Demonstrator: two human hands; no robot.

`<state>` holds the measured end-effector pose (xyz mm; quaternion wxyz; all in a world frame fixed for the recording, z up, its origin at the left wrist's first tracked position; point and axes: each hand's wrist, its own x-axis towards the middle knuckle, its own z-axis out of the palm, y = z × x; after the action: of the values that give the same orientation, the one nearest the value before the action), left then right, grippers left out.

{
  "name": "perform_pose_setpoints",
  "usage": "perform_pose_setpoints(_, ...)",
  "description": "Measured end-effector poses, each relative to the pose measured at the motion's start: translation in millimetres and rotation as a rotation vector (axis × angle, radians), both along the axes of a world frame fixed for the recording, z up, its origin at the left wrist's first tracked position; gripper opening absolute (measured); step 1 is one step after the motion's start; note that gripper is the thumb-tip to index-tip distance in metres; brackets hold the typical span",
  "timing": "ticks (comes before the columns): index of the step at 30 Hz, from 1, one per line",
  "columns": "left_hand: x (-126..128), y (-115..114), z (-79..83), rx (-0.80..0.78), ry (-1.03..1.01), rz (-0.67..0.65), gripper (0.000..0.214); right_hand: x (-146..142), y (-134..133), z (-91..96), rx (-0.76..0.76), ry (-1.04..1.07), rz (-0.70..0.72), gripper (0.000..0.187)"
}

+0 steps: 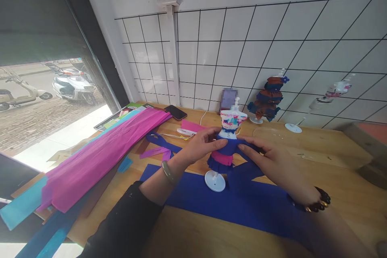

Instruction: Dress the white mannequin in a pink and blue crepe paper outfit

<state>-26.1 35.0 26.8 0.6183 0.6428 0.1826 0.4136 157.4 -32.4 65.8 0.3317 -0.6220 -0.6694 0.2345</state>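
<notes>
A small mannequin [231,123] on a white round stand [215,181] stands on the wooden table [196,229], wearing a patterned top and a skirt of blue and pink crepe paper [221,158]. My left hand [201,145] pinches a blue paper strip at the mannequin's waist from the left. My right hand [269,159] presses the same blue strip [242,147] against the waist from the right, fingers together. A large sheet of blue crepe paper [236,203] lies under the stand.
A long fold of pink crepe paper [99,159] over light blue paper lies at the left. A phone [175,112], a white cable, blue and purple scraps sit behind. A dressed mannequin [267,96] and another mannequin [329,94] stand by the tiled wall. A window is at the left.
</notes>
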Motion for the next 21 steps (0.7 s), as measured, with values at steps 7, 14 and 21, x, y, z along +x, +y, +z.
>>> perform_pose_setpoints(7,-8.0,-9.7,19.2,0.003,-0.039,-0.079,0.038,0.2,-1.0,-4.7,0.05,0.056,0.142,0.033)
perform_pose_setpoints(14,-15.8,-11.4,31.7,-0.033,-0.04,-0.01,0.05,-1.8,-5.3,2.8,0.145,-0.099,0.107,0.032)
perform_pose_setpoints(21,-18.3,1.8,26.6,-0.008,-0.087,0.215,0.052,-5.9,-10.9,8.0,0.235,-0.134,0.128,0.027)
